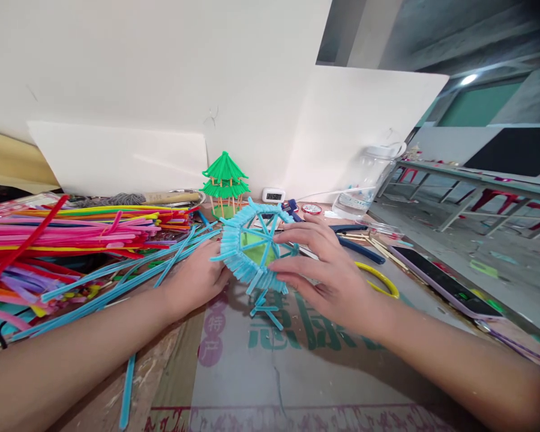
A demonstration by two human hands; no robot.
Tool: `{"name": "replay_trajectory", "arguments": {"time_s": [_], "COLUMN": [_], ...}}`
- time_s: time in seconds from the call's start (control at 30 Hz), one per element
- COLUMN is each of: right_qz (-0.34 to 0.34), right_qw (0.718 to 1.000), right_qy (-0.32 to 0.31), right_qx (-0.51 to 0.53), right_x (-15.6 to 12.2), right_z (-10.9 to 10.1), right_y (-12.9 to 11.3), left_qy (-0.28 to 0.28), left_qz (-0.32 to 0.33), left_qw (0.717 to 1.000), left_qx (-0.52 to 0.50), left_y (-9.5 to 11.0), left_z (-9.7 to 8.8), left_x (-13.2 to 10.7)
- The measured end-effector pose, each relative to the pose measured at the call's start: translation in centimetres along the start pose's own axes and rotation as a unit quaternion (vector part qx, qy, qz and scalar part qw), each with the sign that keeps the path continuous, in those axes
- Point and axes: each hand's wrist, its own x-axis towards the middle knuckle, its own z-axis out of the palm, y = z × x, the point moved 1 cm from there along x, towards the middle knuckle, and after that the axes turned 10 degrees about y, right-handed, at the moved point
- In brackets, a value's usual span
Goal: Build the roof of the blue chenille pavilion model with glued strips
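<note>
A light-blue pipe-cleaner pavilion model (234, 249) is held tilted in mid-view, above the printed board. Fluffy strips ring its open roof frame, and thin blue spokes meet near the centre. A green piece shows between the spokes. My left hand (198, 273) grips its left underside, with the fingertips hidden behind the model. On the other side, my right hand (326, 264) has bent fingers at the right edge and spokes; its thumb is partly hidden. Short blue pipe-cleaner pieces (266, 309) stick out below the model.
Bundles of coloured pipe cleaners (72, 240) cover the left side. Behind stand a green pagoda model (225, 174), a small digital clock (273, 195) and a water bottle (357, 183). Blue-handled pliers (362, 247), a yellow ring (378, 279) and a phone (441, 282) lie right.
</note>
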Motion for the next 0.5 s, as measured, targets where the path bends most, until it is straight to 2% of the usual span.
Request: {"name": "replay_trajectory", "arguments": {"time_s": [0.23, 0.37, 0.5], "right_qz": [-0.051, -0.065, -0.041], "right_qw": [0.998, 0.997, 0.999], "right_qy": [-0.019, -0.018, -0.002], "right_qx": [-0.025, -0.026, -0.008], "right_x": [-0.09, -0.09, 0.01], "right_z": [-0.29, -0.28, -0.18], "right_y": [-0.23, -0.21, -0.4], "left_qy": [0.02, 0.019, -0.008], "left_qz": [0.057, 0.054, 0.032], "left_qw": [0.997, 0.997, 0.998], "left_qx": [0.05, 0.052, 0.06], "left_y": [-0.19, -0.09, -0.03], "left_z": [-0.04, -0.11, 0.09], "left_x": [-0.36, -0.28, -0.29]}}
